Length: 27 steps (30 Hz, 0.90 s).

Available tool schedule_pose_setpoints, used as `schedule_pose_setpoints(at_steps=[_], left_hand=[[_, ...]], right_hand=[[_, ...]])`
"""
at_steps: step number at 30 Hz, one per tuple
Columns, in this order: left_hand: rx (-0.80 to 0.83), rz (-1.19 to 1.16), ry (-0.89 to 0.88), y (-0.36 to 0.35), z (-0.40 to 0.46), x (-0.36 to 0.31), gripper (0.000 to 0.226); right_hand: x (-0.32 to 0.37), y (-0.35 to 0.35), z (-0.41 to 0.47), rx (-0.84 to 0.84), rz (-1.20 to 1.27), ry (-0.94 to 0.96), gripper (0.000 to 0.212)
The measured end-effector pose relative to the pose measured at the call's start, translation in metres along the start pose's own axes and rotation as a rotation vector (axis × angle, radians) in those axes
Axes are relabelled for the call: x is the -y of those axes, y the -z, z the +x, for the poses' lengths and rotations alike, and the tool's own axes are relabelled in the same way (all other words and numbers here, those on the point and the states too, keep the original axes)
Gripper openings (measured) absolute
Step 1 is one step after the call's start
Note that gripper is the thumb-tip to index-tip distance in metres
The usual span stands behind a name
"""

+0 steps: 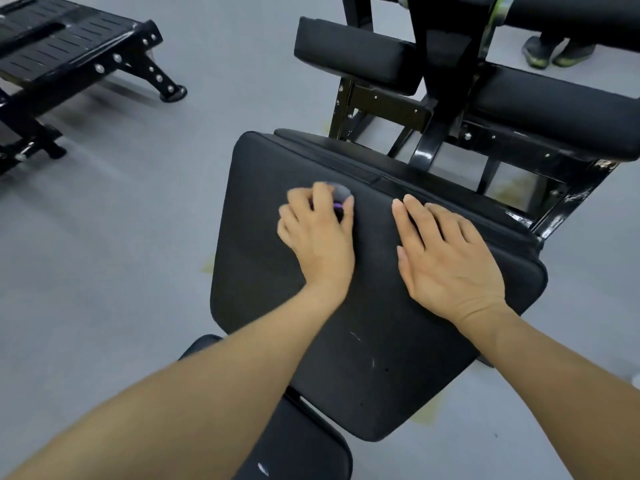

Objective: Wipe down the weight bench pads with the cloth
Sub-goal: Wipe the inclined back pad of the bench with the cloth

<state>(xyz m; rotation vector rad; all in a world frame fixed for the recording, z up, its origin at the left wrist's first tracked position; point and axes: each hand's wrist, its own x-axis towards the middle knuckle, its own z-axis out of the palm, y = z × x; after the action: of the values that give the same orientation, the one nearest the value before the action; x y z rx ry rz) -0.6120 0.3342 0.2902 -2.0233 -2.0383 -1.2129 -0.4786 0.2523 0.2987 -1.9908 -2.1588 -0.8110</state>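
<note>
A large black bench pad (263, 209) fills the middle of the view. My left hand (317, 237) presses on its upper middle, fingers curled over a small bunched grey and purple cloth (341, 197) that pokes out past the fingertips. My right hand (446, 258) lies flat and open on the pad just to the right, palm down, holding nothing. A smaller black seat pad (304, 448) sits below, partly hidden by my left forearm. Two narrower black pads (353, 53) (554, 109) are mounted on the frame farther back.
The black metal frame (426, 150) rises behind the pad. Another black bench (69, 46) stands on the grey floor at the upper left. A person's shoes (554, 51) show at the top right. Open grey floor lies to the left.
</note>
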Motion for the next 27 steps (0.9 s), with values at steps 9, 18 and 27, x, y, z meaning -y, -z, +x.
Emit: schedule_pose_setpoints(at_steps=[9,18,27], left_hand=[[-0.006,-0.022,0.069,-0.005,0.039,0.044,0.032],[0.051,-0.006,-0.036,0.009,-0.036,0.016,0.025],[0.063,0.041,0.445,-0.001,0.034,0.073,0.034]], right_hand=[[0.001,-0.001,0.001,-0.037,-0.030,0.005,0.053],[0.000,-0.001,0.000,-0.029,-0.013,0.002,0.054],[0.001,0.000,0.001,-0.027,-0.038,0.008,0.054]])
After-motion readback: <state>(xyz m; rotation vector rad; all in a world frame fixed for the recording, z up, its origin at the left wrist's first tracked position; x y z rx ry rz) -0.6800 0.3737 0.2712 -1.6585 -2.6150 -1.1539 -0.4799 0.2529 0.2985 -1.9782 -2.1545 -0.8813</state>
